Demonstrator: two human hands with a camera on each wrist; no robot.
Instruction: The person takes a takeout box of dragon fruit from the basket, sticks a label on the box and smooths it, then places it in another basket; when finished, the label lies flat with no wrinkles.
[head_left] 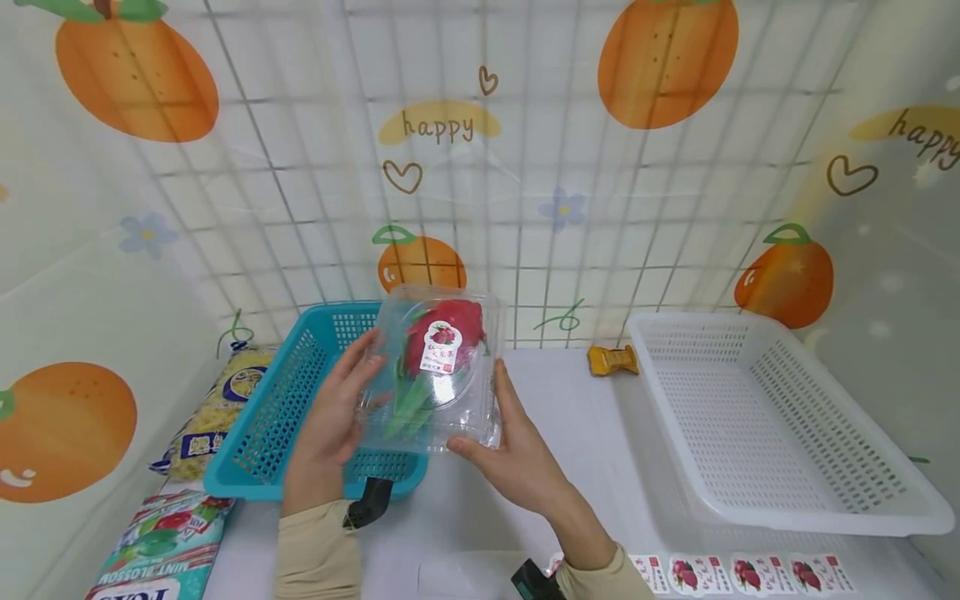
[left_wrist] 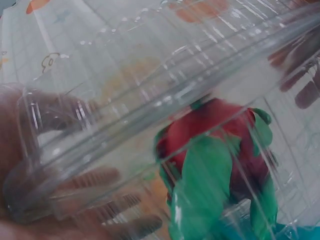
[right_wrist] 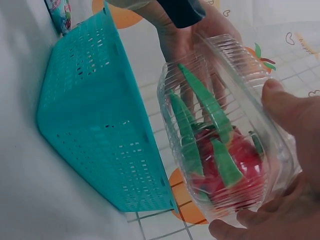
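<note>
A clear plastic clamshell box (head_left: 472, 412) is held up in both hands, tilted over the right part of a teal basket. Inside lies a red dragon fruit (head_left: 468, 321) with long green leaves (right_wrist: 207, 102), and a white label (head_left: 438, 348) with a fruit picture is on the lid. My left hand (head_left: 330, 421) grips the box's left side, its fingers seen through the plastic in the left wrist view. On the right side my right hand (head_left: 528, 462) holds it, thumb at the near corner. The lid looks closed.
The teal basket (head_left: 247, 446) stands at left, beside a yellow noodle-like bag (head_left: 217, 408) and a mint candy bag (head_left: 165, 542). At right is a white basket (head_left: 675, 433), with a small gold-wrapped piece (head_left: 612, 361) near its corner. Several fruit labels (head_left: 746, 575) lie along the front.
</note>
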